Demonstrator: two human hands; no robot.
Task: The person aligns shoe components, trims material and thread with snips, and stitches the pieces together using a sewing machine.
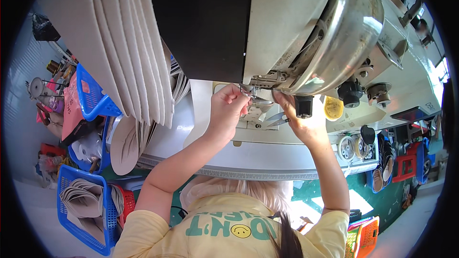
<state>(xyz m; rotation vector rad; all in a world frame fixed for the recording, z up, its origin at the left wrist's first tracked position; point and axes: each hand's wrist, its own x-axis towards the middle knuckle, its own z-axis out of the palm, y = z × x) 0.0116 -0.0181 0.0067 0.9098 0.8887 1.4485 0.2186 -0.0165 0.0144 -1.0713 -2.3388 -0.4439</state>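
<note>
While the machine (291,24) looms overhead, both hands are right in at the needle area (257,89), one from either side! On the left, the left hand (229,107) has its fingers curled, thumb and forefinger pinched narrow just beside the needle; whatever may sit between those tips is too small to tell. Across on the right, the right hand (299,114) has the snips (278,120) tucked in its grip, their blades pointing left below the machine head, its fingertips partly hidden. Between the two sits a shiny metal plate (260,101), close to the left fingertips.

Look right of the hands: a yellow pad (333,108) on the machine, then a black knob (350,94), and white spools (345,148) by the bench (229,173). Over on the left, grey panels (119,43) hang in a thick, layered row, big in view. Lower down, a blue basket (63,205) carries more folded panels, with a red basket (128,203) tight alongside, and an orange basket (370,236) stands at lower right.
</note>
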